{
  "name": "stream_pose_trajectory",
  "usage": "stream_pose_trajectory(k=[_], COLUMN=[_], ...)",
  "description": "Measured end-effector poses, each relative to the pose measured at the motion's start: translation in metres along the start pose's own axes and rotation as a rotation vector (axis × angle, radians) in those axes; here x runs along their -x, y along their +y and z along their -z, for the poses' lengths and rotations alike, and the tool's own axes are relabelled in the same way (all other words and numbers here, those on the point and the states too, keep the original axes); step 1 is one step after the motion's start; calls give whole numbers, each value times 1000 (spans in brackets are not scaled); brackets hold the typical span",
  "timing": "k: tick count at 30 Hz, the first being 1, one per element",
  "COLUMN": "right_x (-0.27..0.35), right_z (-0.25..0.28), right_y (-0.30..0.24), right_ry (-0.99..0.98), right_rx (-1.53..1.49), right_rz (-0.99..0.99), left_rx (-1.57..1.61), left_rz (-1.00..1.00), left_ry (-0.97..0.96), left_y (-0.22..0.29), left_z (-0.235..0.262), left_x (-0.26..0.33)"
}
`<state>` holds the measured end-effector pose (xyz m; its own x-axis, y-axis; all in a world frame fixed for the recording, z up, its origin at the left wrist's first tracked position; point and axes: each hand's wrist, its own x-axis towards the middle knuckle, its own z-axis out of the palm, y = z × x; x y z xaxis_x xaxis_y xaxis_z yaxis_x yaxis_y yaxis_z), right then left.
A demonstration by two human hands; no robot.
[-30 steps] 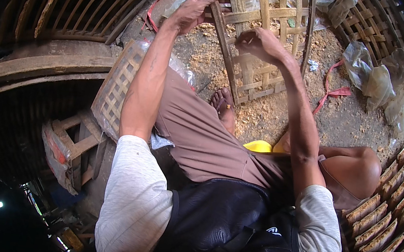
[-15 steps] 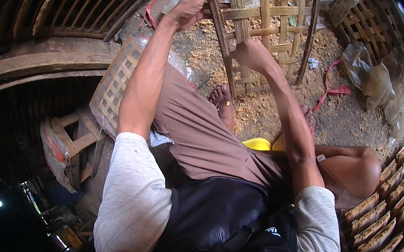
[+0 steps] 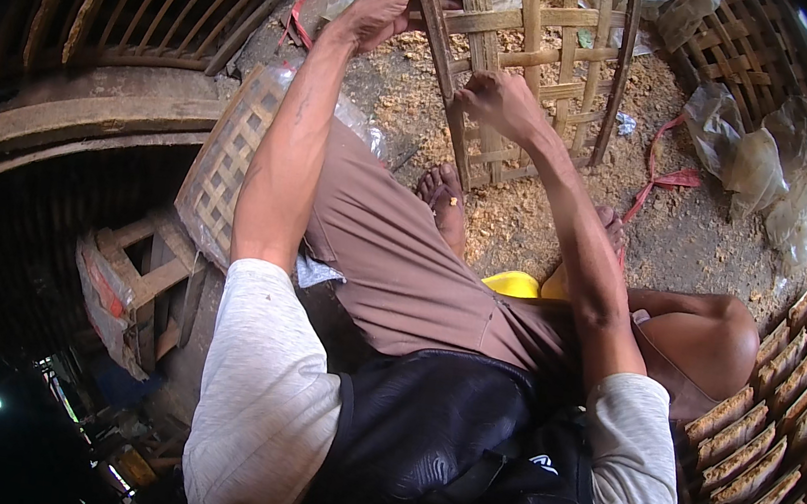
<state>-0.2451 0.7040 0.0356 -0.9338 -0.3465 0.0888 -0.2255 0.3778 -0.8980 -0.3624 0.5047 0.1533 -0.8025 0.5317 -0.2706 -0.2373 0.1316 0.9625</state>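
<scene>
A woven bamboo lattice panel [image 3: 552,28] lies tilted on the sawdust-strewn ground in front of me, its near edge close to my bare foot [image 3: 443,196]. My left hand [image 3: 383,8] rests with fingers spread against the panel's left edge slat. My right hand [image 3: 497,102] is closed in a fist on a slat near the panel's lower middle. I sit with knees apart, legs stretched toward the panel.
A smaller woven bamboo mat [image 3: 228,165] lies at my left knee. Clear plastic bags [image 3: 767,166] and a red strap [image 3: 669,179] lie at right. Bamboo cages [image 3: 141,8] curve along the left. Stacked slats [image 3: 766,417] line the right edge. A yellow object [image 3: 515,284] shows between my legs.
My right hand has slid down and left along the panel, nearer my foot. The left hand stays at the panel's left edge with fingers spread wider.
</scene>
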Motion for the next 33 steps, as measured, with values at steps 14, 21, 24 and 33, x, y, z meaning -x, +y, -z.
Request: stream_pose_trajectory(k=[14,21,24,33], right_x=[8,9,9,6], right_z=[4,-11,-14,-5], right_y=[-11,4,4,14], right_ry=[-102,0,18,37], right_rx=[27,186,202,121], right_rz=[19,192,190,202], left_rx=[62,77,24,-192], left_rz=[77,86,-6,-325], left_ry=[-3,39,77,306], left_y=[9,0,0,-16], left_z=[-11,-6,-13,-43], left_x=[3,-4,-6,-24])
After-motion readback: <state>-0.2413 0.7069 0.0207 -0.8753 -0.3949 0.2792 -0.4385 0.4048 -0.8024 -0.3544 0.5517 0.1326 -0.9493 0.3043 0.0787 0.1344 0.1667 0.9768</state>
